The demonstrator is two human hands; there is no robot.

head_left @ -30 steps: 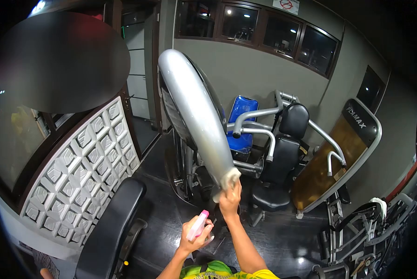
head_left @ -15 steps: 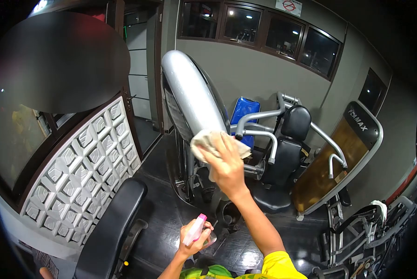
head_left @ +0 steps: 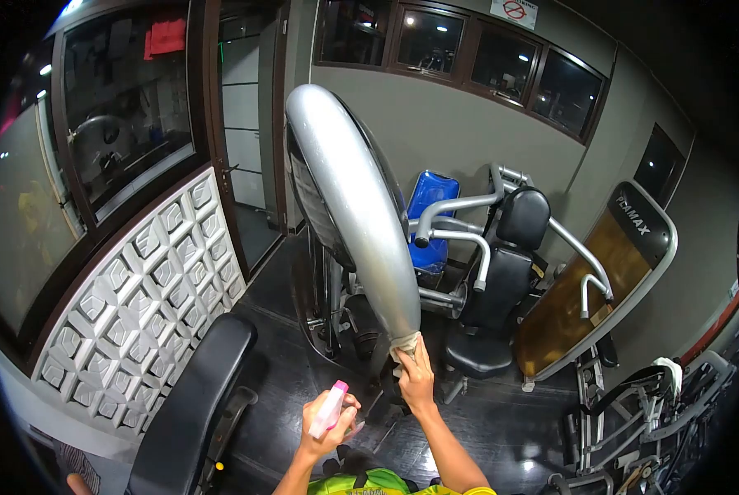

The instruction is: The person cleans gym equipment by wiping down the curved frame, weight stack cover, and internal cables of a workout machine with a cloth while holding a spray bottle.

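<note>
A tall machine cover (head_left: 349, 186), silver and rounded along its edge, leans across the middle of the view. At its lower end my right hand (head_left: 416, 381) presses a pale cloth (head_left: 404, 341) against the silver surface, its fingers partly over the cloth. Lower and to the left, my left hand (head_left: 328, 423) is wrapped round a spray bottle (head_left: 329, 409) with a pink top and a clear, pinkish body. The bottle is tilted and apart from the machine.
A black padded bench (head_left: 192, 412) stands at lower left beside a white patterned panel (head_left: 138, 309). Behind are a black seat (head_left: 479, 351), a blue pad (head_left: 432, 219) and a brown machine panel (head_left: 596, 285). Metal frames (head_left: 650, 412) stand at right.
My right hand and the cloth moved up the silver cover, then back down to its lower end. My left hand, still round the bottle, has shifted slightly left.
</note>
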